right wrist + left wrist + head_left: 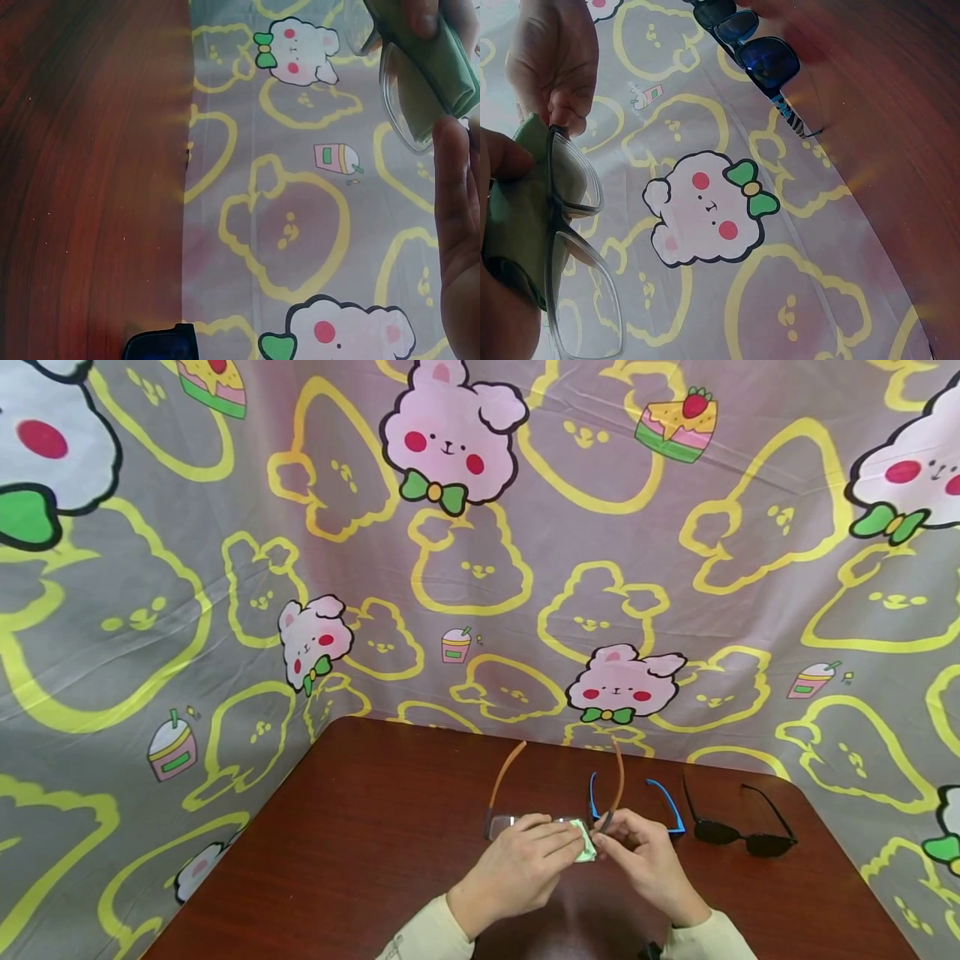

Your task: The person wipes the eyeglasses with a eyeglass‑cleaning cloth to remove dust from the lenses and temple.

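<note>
A pair of clear-lensed eyeglasses (501, 827) with brown temples is held up over the table, temples pointing away from me. My left hand (525, 864) holds a folded light-green cloth (583, 843) against the lens on the right side. In the left wrist view the cloth (516, 225) lies behind that lens (574, 176), with a thumb pressing on it. My right hand (645, 860) pinches the glasses at the right corner, by the hinge. The right wrist view shows its fingers (454, 172) at the frame's end, just under the cloth (439, 67).
Blue-framed glasses (677, 822) stand on the dark brown table (375, 827), partly behind the right hand. Black sunglasses (742, 839) sit farther right. A patterned cloth curtain (487, 635) encloses the table's back and sides.
</note>
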The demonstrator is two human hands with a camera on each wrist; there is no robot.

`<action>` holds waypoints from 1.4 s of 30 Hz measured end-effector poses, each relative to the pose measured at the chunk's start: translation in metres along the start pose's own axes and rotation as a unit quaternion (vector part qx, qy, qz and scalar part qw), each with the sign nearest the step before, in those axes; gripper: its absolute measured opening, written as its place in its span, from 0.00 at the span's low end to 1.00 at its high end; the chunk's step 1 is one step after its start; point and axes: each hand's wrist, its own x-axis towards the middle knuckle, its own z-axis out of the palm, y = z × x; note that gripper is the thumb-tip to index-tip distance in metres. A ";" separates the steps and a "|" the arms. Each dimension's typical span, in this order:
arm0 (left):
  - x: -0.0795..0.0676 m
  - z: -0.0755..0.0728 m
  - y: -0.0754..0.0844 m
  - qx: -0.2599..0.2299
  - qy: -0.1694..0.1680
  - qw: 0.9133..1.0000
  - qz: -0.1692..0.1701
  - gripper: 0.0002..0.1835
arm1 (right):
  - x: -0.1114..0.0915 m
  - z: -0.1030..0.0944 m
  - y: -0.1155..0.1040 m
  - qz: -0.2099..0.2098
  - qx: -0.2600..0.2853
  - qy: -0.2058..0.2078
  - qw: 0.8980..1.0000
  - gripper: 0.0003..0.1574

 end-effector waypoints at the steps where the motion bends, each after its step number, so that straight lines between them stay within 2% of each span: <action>1: 0.000 0.000 0.000 0.001 -0.002 1.000 0.000 0.15 | 0.000 0.000 0.000 0.002 0.000 -0.002 1.000 0.13; 8: -0.001 0.001 0.001 0.007 -0.013 1.000 -0.004 0.17 | 0.000 0.002 -0.001 -0.020 0.003 -0.011 1.000 0.15; 13: -0.001 0.002 0.004 0.004 -0.032 0.999 -0.027 0.17 | 0.002 0.004 -0.017 -0.020 0.004 -0.010 1.000 0.15; 15: -0.002 0.002 0.005 0.010 -0.037 0.999 -0.033 0.17 | 0.004 0.005 -0.024 -0.008 0.001 -0.010 1.000 0.13; 20: -0.002 0.001 0.005 0.023 -0.047 0.998 -0.045 0.16 | 0.002 0.005 -0.016 -0.004 -0.008 -0.008 1.000 0.14; 24: -0.001 0.000 0.004 0.038 -0.047 0.997 -0.046 0.14 | 0.003 0.006 -0.018 -0.024 -0.011 -0.003 1.000 0.16; 28: 0.000 -0.002 0.001 0.053 -0.042 0.997 -0.041 0.12 | 0.001 0.005 -0.011 -0.006 -0.023 0.002 1.000 0.16; 34: 0.001 -0.005 -0.001 0.038 -0.039 0.998 -0.043 0.09 | -0.003 0.003 0.002 -0.013 -0.018 0.005 1.000 0.17; 37: 0.000 -0.006 -0.002 0.031 -0.037 0.998 -0.039 0.08 | -0.003 0.003 0.003 -0.015 -0.023 0.011 1.000 0.15; 42: 0.000 -0.007 -0.003 0.004 -0.033 0.999 -0.040 0.06 | -0.002 0.004 -0.001 0.005 -0.036 0.022 0.999 0.13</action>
